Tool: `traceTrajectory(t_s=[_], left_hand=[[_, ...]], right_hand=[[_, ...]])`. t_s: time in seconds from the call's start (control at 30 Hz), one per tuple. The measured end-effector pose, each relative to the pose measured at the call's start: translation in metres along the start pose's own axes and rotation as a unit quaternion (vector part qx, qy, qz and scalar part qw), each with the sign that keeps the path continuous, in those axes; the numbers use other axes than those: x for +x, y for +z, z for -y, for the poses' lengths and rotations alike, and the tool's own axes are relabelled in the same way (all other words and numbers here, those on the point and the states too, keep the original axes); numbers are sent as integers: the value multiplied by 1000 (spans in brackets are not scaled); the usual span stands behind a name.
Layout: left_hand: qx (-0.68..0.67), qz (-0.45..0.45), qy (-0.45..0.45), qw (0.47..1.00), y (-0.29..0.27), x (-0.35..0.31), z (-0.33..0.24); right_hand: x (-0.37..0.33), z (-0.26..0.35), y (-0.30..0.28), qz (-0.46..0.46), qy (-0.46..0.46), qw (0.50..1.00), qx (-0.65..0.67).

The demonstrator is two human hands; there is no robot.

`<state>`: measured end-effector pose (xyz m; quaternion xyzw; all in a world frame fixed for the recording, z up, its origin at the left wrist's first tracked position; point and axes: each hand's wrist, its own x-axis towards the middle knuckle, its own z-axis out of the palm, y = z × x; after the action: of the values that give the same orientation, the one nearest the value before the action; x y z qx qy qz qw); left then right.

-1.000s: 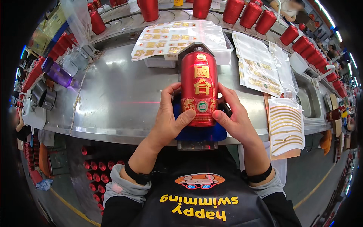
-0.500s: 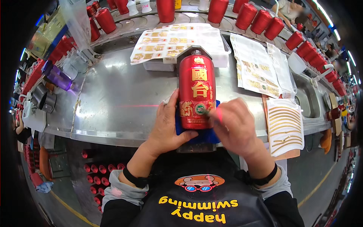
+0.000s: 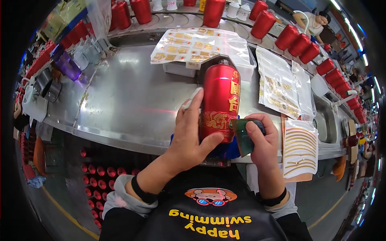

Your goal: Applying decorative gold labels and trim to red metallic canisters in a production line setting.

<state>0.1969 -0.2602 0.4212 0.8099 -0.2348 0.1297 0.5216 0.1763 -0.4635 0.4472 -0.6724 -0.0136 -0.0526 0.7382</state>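
Fingers of the left hand (image 3: 185, 138) are spread along the left flank of a red bottle (image 3: 217, 94), the thumb crossing its lower body; two of them wear white coverings. At 4 o'clock from the bottle, the right hand (image 3: 265, 138) pinches a dark green, translucent scraper (image 3: 244, 140) between thumb and bent fingers. The scraper, flat with straight edges, overlaps the bottle's lower right side in view.

The bottle lies at the near edge of the worktop (image 3: 136, 104), neck toward 12 o'clock, backed by a dark, angular cradle (image 3: 207, 64) with blue material (image 3: 229, 153) below. Its metallic, satiny cylinder bears large gold Chinese characters turned toward 3 o'clock and an ornate gold band lower down.

The worktop is brushed steel, scuffed and reflective. At 11 o'clock from the bottle, a glossy sheet of gold labels (image 3: 183, 46) rests over a white plastic tray (image 3: 179, 70); more gold-printed sheets (image 3: 277, 90) lie at 2 o'clock. Curved gold strips (image 3: 300, 148) line white backing at 4 o'clock, and a steel sink (image 3: 327, 120) sits near 3 o'clock. Red bottles stand on a conveyor (image 3: 181, 18) toward 12 o'clock. Bright yellow Latin lettering, inverted, and a goggled cartoon decorate the black apron (image 3: 173, 201).
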Motion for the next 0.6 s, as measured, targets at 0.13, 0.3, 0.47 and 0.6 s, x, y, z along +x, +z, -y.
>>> traceTrajectory(t_s=[0.13,0.3,0.47,0.6], left_hand=[[71,-85,38,993,5,-1,-6],[301,-18,163,940,16,-25,-17],[248,-43,80,964,9,-35,5],[207,-20,6,978,6,-33,1]], right_hand=[[2,-11,1,23,-12,997,-67],[3,-16,5,15,-10,995,-98],[3,-20,5,11,-1,997,-70],[2,-21,3,2,4,998,-63]])
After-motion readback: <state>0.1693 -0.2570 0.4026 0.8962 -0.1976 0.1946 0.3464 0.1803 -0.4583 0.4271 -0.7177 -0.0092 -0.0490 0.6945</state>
